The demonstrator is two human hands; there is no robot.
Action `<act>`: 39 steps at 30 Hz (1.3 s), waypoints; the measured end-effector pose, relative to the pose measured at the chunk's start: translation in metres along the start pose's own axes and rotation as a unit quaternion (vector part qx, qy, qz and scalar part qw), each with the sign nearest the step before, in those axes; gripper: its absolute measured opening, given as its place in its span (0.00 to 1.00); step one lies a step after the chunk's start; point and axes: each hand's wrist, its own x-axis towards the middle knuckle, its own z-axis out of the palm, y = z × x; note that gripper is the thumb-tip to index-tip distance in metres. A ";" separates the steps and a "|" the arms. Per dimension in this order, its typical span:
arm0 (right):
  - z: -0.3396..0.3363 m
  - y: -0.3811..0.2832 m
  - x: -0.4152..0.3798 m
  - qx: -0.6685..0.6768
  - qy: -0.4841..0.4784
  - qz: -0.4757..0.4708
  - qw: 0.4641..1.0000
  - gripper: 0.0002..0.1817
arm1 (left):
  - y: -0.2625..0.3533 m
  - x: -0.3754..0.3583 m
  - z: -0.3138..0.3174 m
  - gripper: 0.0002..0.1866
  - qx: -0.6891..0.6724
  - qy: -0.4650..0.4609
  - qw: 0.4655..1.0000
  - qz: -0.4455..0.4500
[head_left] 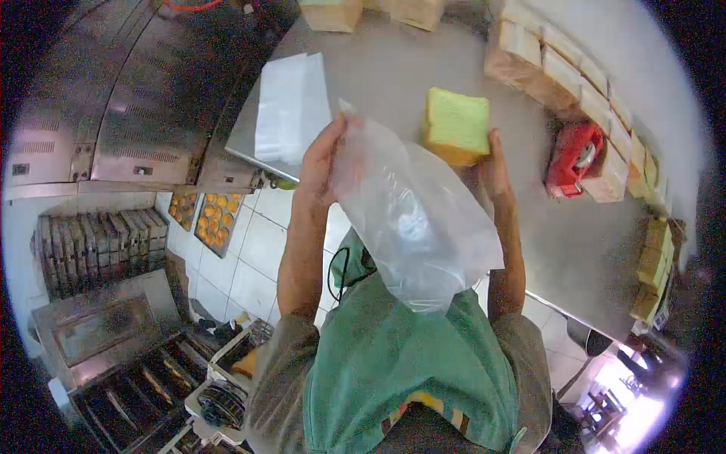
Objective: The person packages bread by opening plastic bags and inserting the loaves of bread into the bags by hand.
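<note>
A clear plastic bag [416, 219] hangs from my left hand [327, 160], whose fingers pinch its upper left edge. The bag droops in front of my green apron [408, 363], and its lower right part covers some of my right forearm. My right hand [495, 170] is at the right side of a light green loaf of bread [458, 125] with a brown crust. Its fingers lie along the loaf's side, and the thumb is hard to make out. A stack of flat plastic bags [291, 110] lies on the steel table [378, 76], beyond my left hand.
A red tape dispenser [575, 159] stands at the right, beside a row of bagged loaves [556, 72]. More loaves [654, 261] line the far right edge. Steel cabinets [151, 98], trays of round pastries [218, 219] and stacked baking tins [102, 246] are on the left.
</note>
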 end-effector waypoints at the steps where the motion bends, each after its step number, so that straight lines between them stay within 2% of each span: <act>1: 0.008 0.004 0.006 -0.018 -0.019 -0.031 0.999 0.35 | 0.010 0.004 -0.001 0.17 -0.007 -0.026 1.000 0.001; 2: 0.013 0.003 0.008 -0.154 0.168 -0.074 0.971 0.31 | 0.020 0.008 -0.001 0.17 -0.014 -0.053 0.999 0.003; 3: 0.022 -0.004 0.007 -0.182 0.178 -0.116 0.960 0.30 | 0.029 0.014 -0.001 0.17 -0.021 -0.080 0.997 0.003; 5: 0.050 -0.037 0.002 -0.235 0.202 -0.203 0.929 0.28 | 0.045 0.031 0.011 0.17 0.022 -0.045 0.997 0.055; 7: 0.093 -0.078 -0.001 -0.172 0.064 -0.210 0.960 0.24 | 0.052 0.069 0.014 0.17 0.014 -0.062 0.996 0.057; 9: 0.129 -0.102 0.015 -0.115 -0.059 -0.242 0.962 0.23 | 0.046 0.126 0.008 0.18 -0.047 -0.131 0.990 0.014; 12: 0.146 -0.104 0.047 0.069 -0.203 -0.111 0.970 0.22 | 0.024 0.141 0.042 0.19 -0.044 -0.209 0.977 0.022; 15: 0.142 -0.112 0.026 0.099 -0.171 0.083 0.977 0.23 | 0.014 0.150 0.032 0.19 -0.028 -0.371 0.928 -0.017; 17: 0.120 -0.104 0.021 0.040 -0.162 0.066 0.984 0.21 | 0.006 0.149 0.020 0.19 0.067 -0.336 0.938 0.050; 19: 0.104 -0.080 0.006 -0.028 -0.146 -0.042 0.988 0.19 | 0.002 0.129 0.011 0.19 0.211 -0.270 0.929 0.138; 20: 0.101 -0.064 -0.006 -0.069 -0.136 -0.149 0.977 0.18 | 0.009 0.116 0.010 0.19 0.309 -0.224 0.903 0.196; 21: 0.098 -0.054 -0.018 -0.072 -0.116 -0.170 0.976 0.18 | 0.016 0.106 0.006 0.19 0.402 -0.176 0.863 0.251; 22: 0.095 -0.043 -0.030 -0.077 -0.095 -0.191 0.974 0.17 | 0.012 0.107 -0.015 0.18 0.216 -0.225 0.946 0.088; 23: 0.090 -0.036 -0.042 -0.044 -0.066 -0.127 0.989 0.16 | 0.001 0.114 -0.045 0.17 0.014 -0.257 0.963 -0.083; 25: 0.065 -0.014 -0.061 0.067 -0.043 -0.034 0.996 0.16 | -0.021 0.093 -0.060 0.16 -0.133 -0.218 0.953 -0.165; 26: 0.044 0.005 -0.069 0.144 -0.050 -0.007 0.988 0.17 | -0.035 0.067 -0.060 0.16 -0.076 -0.167 0.980 -0.079; 27: 0.032 0.016 -0.074 0.220 -0.057 0.019 0.974 0.18 | -0.060 0.058 -0.093 0.16 0.073 -0.129 0.987 -0.067; 29: 0.028 0.008 -0.083 0.242 -0.083 0.003 0.967 0.18 | -0.086 0.058 -0.121 0.15 0.180 -0.102 0.976 -0.065; 31: 0.028 0.000 -0.089 0.212 -0.059 -0.009 0.976 0.19 | -0.083 0.054 -0.109 0.15 0.099 -0.123 0.984 -0.087; 34: 0.029 -0.020 -0.077 0.108 0.030 -0.015 0.994 0.20 | -0.068 0.050 -0.084 0.14 -0.026 -0.149 0.983 -0.105; 37: 0.044 -0.058 -0.051 0.056 0.098 -0.002 0.994 0.19 | -0.061 0.090 -0.059 0.14 0.173 -0.076 0.981 0.036; 39: 0.061 -0.083 -0.025 0.037 0.136 0.017 0.990 0.18 | -0.060 0.112 -0.030 0.12 0.111 -0.053 0.991 0.044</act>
